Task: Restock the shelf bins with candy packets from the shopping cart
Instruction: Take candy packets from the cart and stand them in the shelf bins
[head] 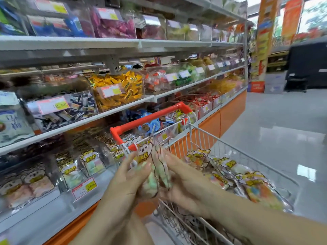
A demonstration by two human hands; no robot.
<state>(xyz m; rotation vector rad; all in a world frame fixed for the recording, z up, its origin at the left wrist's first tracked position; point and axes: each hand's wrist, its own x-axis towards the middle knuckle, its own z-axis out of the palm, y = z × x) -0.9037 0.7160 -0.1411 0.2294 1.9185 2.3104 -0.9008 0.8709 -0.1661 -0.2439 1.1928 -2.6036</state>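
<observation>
Holding a small bunch of candy packets (pixel 153 169) between both hands, we stand at the near end of the shopping cart (pixel 251 157), beside the candy shelf. Our left hand (pixel 126 179) wraps the bunch from the left, fingers running up its side, and our right hand (pixel 184 181) closes on it from the right. Each grip is clamped on the bunch, though motion blur hides exactly how the fingertips lie. The packets are clear, with pale green and white sweets inside and a cartoon animal header on top. They are raised above the cart's near corner, just in front of its red handle (pixel 150 119). To the right of our hands, piled packets (pixel 238 175) of the same kind lie in the white wire basket, some with orange and blue contents. On our left, the lowest row of clear shelf bins (pixel 74 167) carries matching packets standing in rows, with a price tag (pixel 84 188) on the front of 1 bin. On the shelf above, a bin of yellow wrapped sweets (pixel 120 89) sits just beside a bin of dark wrappers (pixel 77 106). A grey tiled floor (pixel 276 124) stretches away on the right.
</observation>
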